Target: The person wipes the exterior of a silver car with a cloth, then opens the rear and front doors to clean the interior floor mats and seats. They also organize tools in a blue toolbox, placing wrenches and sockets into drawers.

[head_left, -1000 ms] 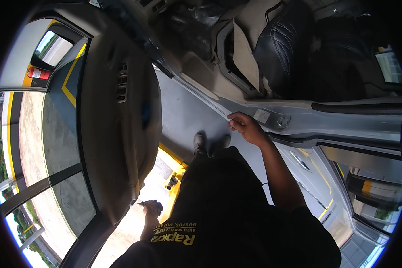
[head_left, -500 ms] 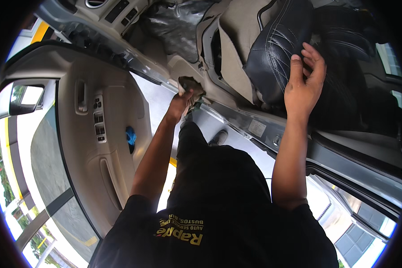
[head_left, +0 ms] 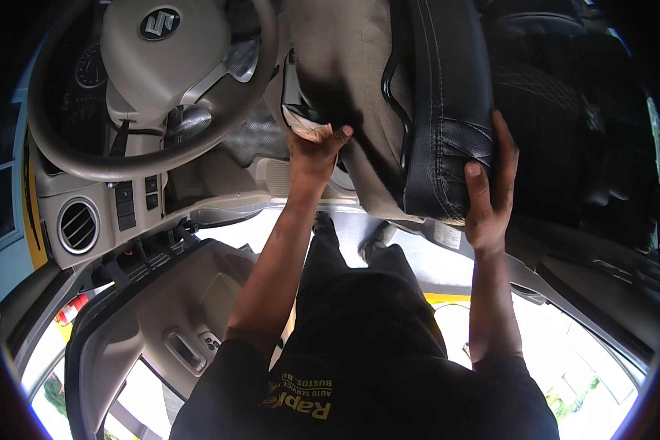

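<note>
My left hand (head_left: 314, 160) is closed round a crumpled, pale and dark rag (head_left: 308, 127), beside the beige seat cushion (head_left: 352, 66). Its thumb points toward the cushion's fabric. My right hand (head_left: 491, 205) grips the lower side of the black leather seatback (head_left: 447, 110), thumb on one face and a long finger along the rear edge; the other fingers are mostly hidden. Stitching and creases run down the leather. A thin black bar (head_left: 397, 95) curves between cushion and seatback.
The steering wheel (head_left: 154, 165) and its column fill the upper left, with a round air vent (head_left: 78, 225) below. The open car door (head_left: 154, 315) stands at lower left. A door sill (head_left: 271, 202) crosses between me and the seat. Dark rear seats (head_left: 550, 110) lie at right.
I have leaned into the car. The left hand with the rag has gone from over the sill to beside the cushion. My right hand, open before, now grips the seatback.
</note>
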Motion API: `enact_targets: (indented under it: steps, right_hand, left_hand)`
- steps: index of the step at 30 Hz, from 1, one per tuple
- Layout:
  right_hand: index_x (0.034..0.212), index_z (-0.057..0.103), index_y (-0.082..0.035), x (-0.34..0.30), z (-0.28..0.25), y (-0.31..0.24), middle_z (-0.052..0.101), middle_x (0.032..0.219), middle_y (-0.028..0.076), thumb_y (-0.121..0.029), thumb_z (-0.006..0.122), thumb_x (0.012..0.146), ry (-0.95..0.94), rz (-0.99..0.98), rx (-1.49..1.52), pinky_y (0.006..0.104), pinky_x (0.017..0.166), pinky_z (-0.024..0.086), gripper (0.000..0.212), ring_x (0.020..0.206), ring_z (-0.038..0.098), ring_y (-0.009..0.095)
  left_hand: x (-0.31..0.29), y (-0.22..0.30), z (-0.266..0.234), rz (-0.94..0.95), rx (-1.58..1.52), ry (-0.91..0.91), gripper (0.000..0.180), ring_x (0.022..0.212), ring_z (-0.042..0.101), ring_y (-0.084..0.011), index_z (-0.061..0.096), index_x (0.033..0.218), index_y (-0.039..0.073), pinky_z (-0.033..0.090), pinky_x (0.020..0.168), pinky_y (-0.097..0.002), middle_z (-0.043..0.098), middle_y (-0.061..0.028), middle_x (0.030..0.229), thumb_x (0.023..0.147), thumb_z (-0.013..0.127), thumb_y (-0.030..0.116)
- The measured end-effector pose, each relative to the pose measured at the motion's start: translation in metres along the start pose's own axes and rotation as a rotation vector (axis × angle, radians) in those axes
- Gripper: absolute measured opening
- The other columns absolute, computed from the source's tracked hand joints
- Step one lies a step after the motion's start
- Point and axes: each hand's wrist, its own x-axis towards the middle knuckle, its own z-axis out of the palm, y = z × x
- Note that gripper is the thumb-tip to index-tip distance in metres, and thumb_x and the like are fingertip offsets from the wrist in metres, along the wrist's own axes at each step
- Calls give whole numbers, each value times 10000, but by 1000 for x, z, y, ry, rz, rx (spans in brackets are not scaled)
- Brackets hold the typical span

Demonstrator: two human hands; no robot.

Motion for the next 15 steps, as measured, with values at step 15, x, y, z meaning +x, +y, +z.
enact_targets:
  steps: [15]
  right_hand:
    - [1558, 411, -55, 2, 12, 2, 383, 1512, 264, -462, 638, 948, 10, -101, -77, 545, 1174, 312, 767, 1416, 397, 430]
  left_hand:
    - [-55, 92, -25, -136, -190, -171, 325, 931, 704, -166, 644, 1213, -30, 547, 799, -281, 725, -101, 1017, 891, 658, 16]
